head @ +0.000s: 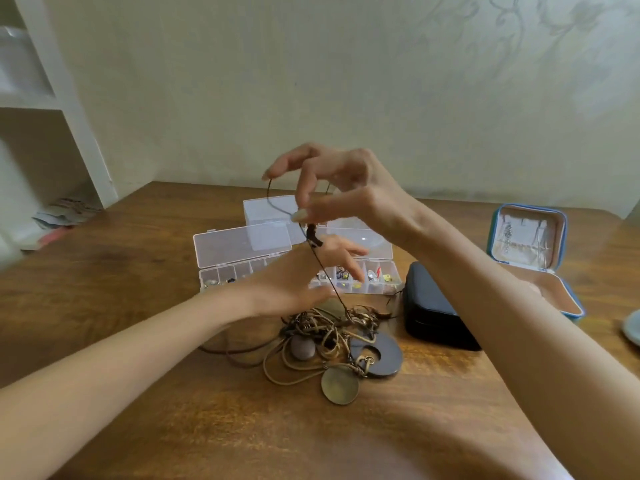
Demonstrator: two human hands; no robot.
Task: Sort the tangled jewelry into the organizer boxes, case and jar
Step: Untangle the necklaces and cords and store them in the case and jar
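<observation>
A tangled pile of cord necklaces [332, 336] lies on the wooden table, with a dark ring pendant [382, 355], a brass disc [339, 384] and a grey bead [302, 347]. My right hand [341, 183] is raised above the pile and pinches a thin dark cord [327, 275] that runs taut down into the tangle. My left hand [304, 282] hovers just over the pile with fingers spread, holding nothing. Behind stand two clear organizer boxes with lids up, the left box [239, 258] and the right box [377, 275]. An open blue jewelry case [530, 251] sits at the right.
A closed black case [433, 310] lies right of the pile. A pale dish [632, 329] shows at the right edge. White shelving [45, 105] stands at the left, with folded items on the floor beneath. A wall closes off the table's far side.
</observation>
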